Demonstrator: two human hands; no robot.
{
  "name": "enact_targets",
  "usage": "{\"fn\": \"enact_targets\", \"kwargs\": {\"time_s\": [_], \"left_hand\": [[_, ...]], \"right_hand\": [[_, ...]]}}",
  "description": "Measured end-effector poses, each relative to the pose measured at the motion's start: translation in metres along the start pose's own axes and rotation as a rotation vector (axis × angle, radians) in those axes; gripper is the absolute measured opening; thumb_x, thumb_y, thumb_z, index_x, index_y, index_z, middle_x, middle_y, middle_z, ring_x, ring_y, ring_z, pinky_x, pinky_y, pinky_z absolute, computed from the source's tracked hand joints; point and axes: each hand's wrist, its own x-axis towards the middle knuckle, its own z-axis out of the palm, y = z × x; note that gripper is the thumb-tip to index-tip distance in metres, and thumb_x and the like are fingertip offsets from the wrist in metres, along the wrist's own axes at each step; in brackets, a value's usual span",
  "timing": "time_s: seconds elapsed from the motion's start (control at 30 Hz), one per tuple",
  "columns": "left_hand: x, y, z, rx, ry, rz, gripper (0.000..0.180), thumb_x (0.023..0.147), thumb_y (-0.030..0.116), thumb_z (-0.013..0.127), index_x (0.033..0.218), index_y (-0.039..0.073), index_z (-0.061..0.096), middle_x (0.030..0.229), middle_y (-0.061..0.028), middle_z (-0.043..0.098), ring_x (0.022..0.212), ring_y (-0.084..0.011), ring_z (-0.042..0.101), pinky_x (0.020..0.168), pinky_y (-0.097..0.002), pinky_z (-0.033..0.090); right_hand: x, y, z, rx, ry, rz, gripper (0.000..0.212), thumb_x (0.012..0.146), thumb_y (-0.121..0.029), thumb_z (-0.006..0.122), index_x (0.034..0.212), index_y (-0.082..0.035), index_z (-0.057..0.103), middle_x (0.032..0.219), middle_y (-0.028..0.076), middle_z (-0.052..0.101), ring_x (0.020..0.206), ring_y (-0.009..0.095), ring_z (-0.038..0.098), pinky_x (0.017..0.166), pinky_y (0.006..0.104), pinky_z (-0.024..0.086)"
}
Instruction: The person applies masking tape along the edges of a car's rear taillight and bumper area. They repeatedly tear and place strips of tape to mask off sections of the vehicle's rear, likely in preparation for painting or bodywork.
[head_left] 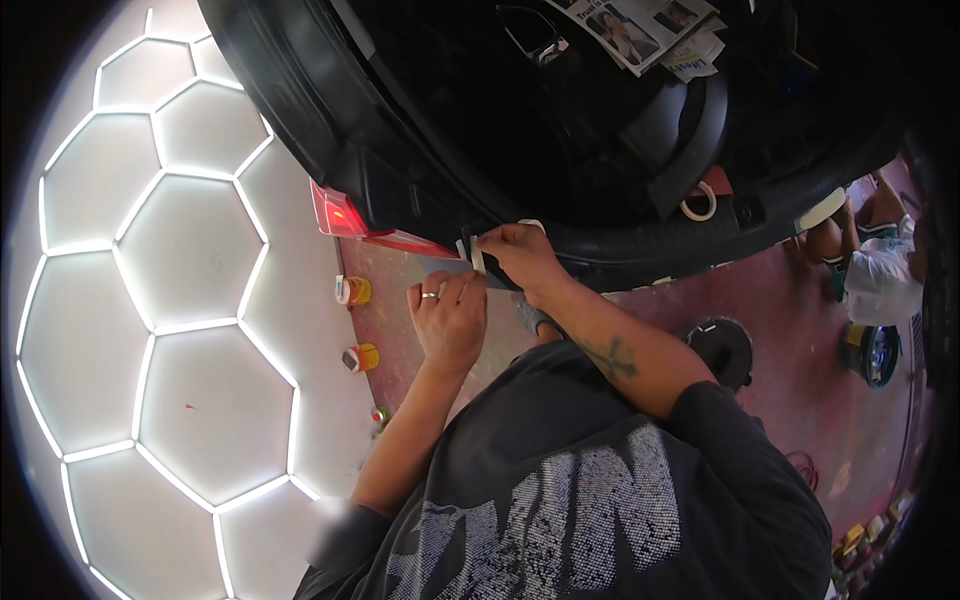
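A short pale strip of masking tape (478,257) runs between my hands at the edge of the car's open trunk, beside the red tail light (412,242). My right hand (525,260) pinches its upper end with bent fingers. A pale rounded edge, perhaps a tape roll, shows partly behind that hand. My left hand (450,318), with a ring on one finger, is just below; its curled fingertips close on the lower end of the strip. The left fingertips are partly hidden.
A tape roll (699,202) lies on the trunk's edge; newspaper sheets (640,30) lie deeper inside. Yellow-and-orange tubs (354,291) stand by the wall with glowing hexagons (190,250). A black round stool (720,352) is behind my right arm. Another person (880,270) is at the far right.
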Motion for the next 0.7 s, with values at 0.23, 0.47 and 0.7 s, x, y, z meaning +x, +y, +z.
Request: {"fn": "enact_targets", "kwargs": {"time_s": [0.23, 0.47, 0.7], "left_hand": [[-0.004, -0.003, 0.005, 0.018, 0.013, -0.013, 0.021, 0.081, 0.013, 0.087, 0.102, 0.018, 0.083, 0.110, 0.0089, 0.078, 0.108, -0.0198, 0.068, 0.092, -0.0438, 0.045], [-0.003, -0.004, 0.005, 0.039, 0.003, -0.024, 0.021, 0.081, 0.013, 0.087, 0.101, 0.020, 0.083, 0.111, 0.0092, 0.078, 0.109, -0.0203, 0.067, 0.095, -0.0450, 0.044], [-0.004, -0.004, 0.004, 0.031, -0.018, -0.042, 0.021, 0.080, 0.013, 0.087, 0.099, 0.020, 0.082, 0.110, 0.0093, 0.078, 0.108, -0.0202, 0.067, 0.095, -0.0449, 0.044]], "right_hand": [[0.004, 0.006, 0.005, 0.025, 0.021, -0.038, 0.015, 0.101, -0.015, 0.080, 0.105, -0.001, 0.080, 0.095, 0.003, 0.076, 0.088, 0.009, 0.068, 0.078, 0.0285, 0.052], [0.009, 0.012, 0.004, 0.006, 0.009, -0.037, 0.014, 0.103, -0.016, 0.077, 0.107, -0.002, 0.080, 0.094, 0.000, 0.073, 0.083, 0.007, 0.063, 0.074, 0.0273, 0.049], [0.009, 0.021, 0.014, 0.000, 0.087, -0.142, 0.015, 0.099, -0.013, 0.079, 0.102, 0.002, 0.079, 0.092, 0.004, 0.075, 0.082, 0.010, 0.067, 0.072, 0.0297, 0.052]]}}
